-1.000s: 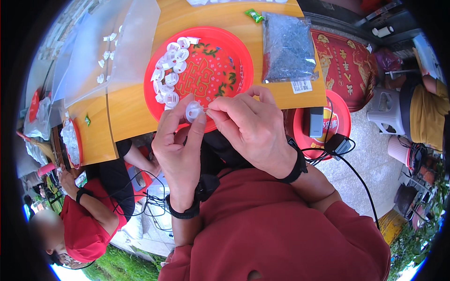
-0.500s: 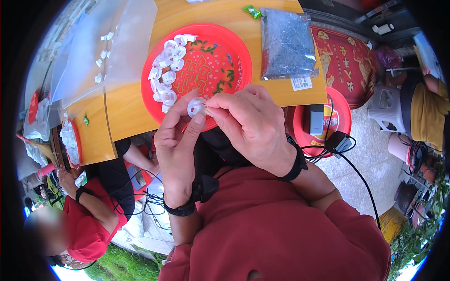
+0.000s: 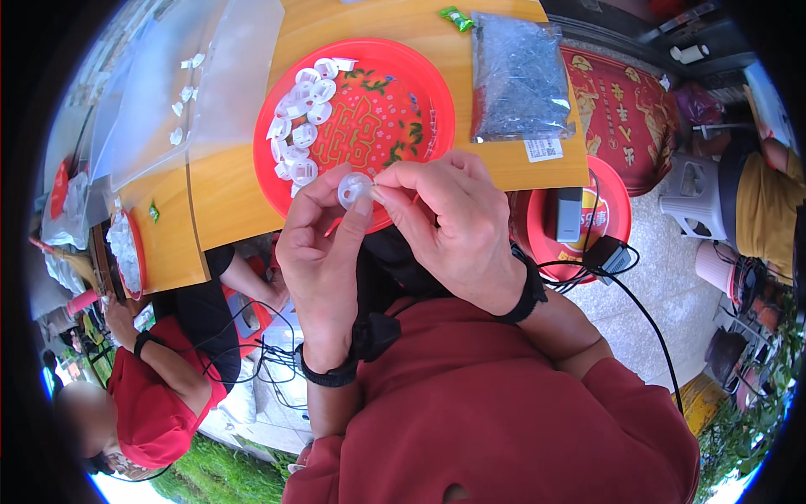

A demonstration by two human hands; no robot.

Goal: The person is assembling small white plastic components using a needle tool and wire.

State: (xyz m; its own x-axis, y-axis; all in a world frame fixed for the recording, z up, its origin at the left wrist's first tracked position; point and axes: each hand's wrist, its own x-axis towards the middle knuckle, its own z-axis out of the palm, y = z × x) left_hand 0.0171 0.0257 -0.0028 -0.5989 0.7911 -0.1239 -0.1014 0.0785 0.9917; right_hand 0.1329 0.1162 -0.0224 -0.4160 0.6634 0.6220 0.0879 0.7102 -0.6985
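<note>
Left hand [image 3: 323, 252] and right hand [image 3: 457, 231] are close together above the near edge of the red tray [image 3: 411, 69]. Left thumb and finger pinch a round clear cap [image 3: 353, 191] up over the tray. Right thumb and finger squeeze a tiny bit [image 3: 374, 193] at the cap's side, too small to make out. White caps [image 3: 304, 134] sit bunched on the tray's left part. Right of the tray is a full bag [image 3: 520, 80]. Left of the tray, a cloudy sheet [image 3: 235, 76] holds small white pieces [image 3: 176, 136].
</note>
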